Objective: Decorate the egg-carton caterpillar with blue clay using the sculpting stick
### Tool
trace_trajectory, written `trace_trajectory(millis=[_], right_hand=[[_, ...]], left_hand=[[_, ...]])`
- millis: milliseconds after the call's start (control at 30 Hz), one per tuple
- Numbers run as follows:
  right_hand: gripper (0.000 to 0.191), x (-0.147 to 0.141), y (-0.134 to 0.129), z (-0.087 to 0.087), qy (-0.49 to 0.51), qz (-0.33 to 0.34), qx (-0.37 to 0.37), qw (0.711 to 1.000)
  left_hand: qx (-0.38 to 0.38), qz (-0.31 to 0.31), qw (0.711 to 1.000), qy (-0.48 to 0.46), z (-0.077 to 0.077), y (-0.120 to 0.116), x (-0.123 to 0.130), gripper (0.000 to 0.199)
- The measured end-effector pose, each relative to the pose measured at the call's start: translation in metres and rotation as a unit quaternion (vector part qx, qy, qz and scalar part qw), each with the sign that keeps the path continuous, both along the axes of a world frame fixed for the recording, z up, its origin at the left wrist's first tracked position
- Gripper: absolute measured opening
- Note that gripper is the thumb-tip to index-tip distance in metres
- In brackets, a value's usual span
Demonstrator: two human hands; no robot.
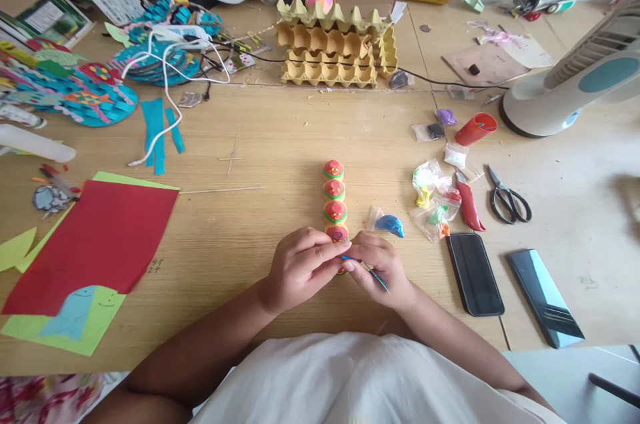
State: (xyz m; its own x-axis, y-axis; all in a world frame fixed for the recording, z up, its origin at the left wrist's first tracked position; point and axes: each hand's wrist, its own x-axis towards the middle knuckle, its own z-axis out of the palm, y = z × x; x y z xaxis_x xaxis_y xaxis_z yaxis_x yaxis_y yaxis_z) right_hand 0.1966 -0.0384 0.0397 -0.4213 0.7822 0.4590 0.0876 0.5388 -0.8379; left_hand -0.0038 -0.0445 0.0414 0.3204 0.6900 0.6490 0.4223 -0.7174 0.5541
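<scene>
A column of egg-carton cups [335,191] painted red with green and yellow rims lies on the table, its near end partly hidden by my hands. My left hand [307,264] is closed, thumb and fingertips pinched together; whatever it pinches is too small to make out. Close against it, my right hand [376,267] is closed on a thin blue stick [377,279] that slants down toward me. A bit of blue shows between the fingertips. Just beyond my right hand lies a bag of blue clay [390,225].
Clay bags [436,201], a red-handled knife [470,205], scissors [507,201], a red cup [476,129] and two phones [476,274] lie right. Red paper [100,237] is left. Egg cartons [330,44] stand behind; a fan [565,77] is back right.
</scene>
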Motion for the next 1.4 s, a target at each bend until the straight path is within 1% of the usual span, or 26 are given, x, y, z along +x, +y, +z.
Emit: trace_trajectory(millis=[100, 233, 400, 533, 600, 700, 800, 867, 967, 1033, 1133, 1300, 1400], right_hand=[[0.015, 0.0009, -0.0001, 0.0013, -0.006, -0.005, -0.01, 1.0], [0.013, 0.0026, 0.0001, 0.0013, -0.007, -0.025, -0.005, 1.0], [0.024, 0.0065, -0.0009, -0.0028, 0.015, -0.03, 0.009, 0.999], [0.033, 0.0089, -0.0016, -0.0031, 0.026, -0.035, -0.023, 0.999], [0.03, 0.009, -0.0014, -0.002, 0.033, -0.049, -0.046, 0.997], [0.019, 0.0085, -0.0004, -0.0005, 0.043, -0.078, -0.08, 0.993], [0.016, 0.0087, 0.0007, -0.0007, 0.051, -0.09, -0.101, 0.989], [0.017, 0.0092, 0.0013, -0.0014, 0.051, -0.084, -0.1, 0.99], [0.034, 0.0095, 0.0014, -0.0025, 0.039, -0.057, -0.083, 0.994], [0.039, 0.0089, 0.0012, -0.0029, 0.021, -0.035, -0.075, 0.996], [0.039, 0.007, 0.001, -0.0027, -0.001, -0.007, -0.061, 0.998], [0.032, 0.0032, 0.0022, -0.0006, 0.002, 0.027, -0.017, 0.999], [0.036, 0.0032, 0.0021, 0.0003, 0.007, 0.033, -0.038, 0.999]], left_hand=[[-0.01, -0.002, 1.0, -0.024, -0.0016, 0.0008, 0.0012, 0.04], [-0.019, -0.011, 0.999, -0.042, -0.0019, 0.0003, 0.0014, 0.037], [-0.032, 0.0, 0.998, -0.059, -0.0004, -0.0009, 0.0002, 0.032], [-0.039, 0.004, 0.997, -0.072, -0.0003, -0.0005, -0.0003, 0.034], [-0.041, 0.004, 0.996, -0.073, -0.0008, -0.0004, -0.0002, 0.034], [-0.045, 0.002, 0.996, -0.077, -0.002, -0.0005, -0.0001, 0.034], [-0.051, 0.002, 0.995, -0.08, -0.0025, -0.0006, -0.0004, 0.035], [-0.054, 0.002, 0.995, -0.08, -0.0019, -0.0006, -0.0007, 0.034], [-0.058, -0.004, 0.996, -0.071, 0.0002, -0.0006, -0.0006, 0.034], [-0.06, -0.013, 0.996, -0.063, 0.0015, -0.0006, 0.0, 0.033], [-0.059, -0.021, 0.996, -0.057, 0.002, -0.0009, 0.0017, 0.031], [-0.06, -0.02, 0.997, -0.052, 0.0014, -0.0015, 0.0037, 0.023], [-0.061, -0.015, 0.997, -0.048, 0.0028, -0.0017, 0.0024, 0.017]])
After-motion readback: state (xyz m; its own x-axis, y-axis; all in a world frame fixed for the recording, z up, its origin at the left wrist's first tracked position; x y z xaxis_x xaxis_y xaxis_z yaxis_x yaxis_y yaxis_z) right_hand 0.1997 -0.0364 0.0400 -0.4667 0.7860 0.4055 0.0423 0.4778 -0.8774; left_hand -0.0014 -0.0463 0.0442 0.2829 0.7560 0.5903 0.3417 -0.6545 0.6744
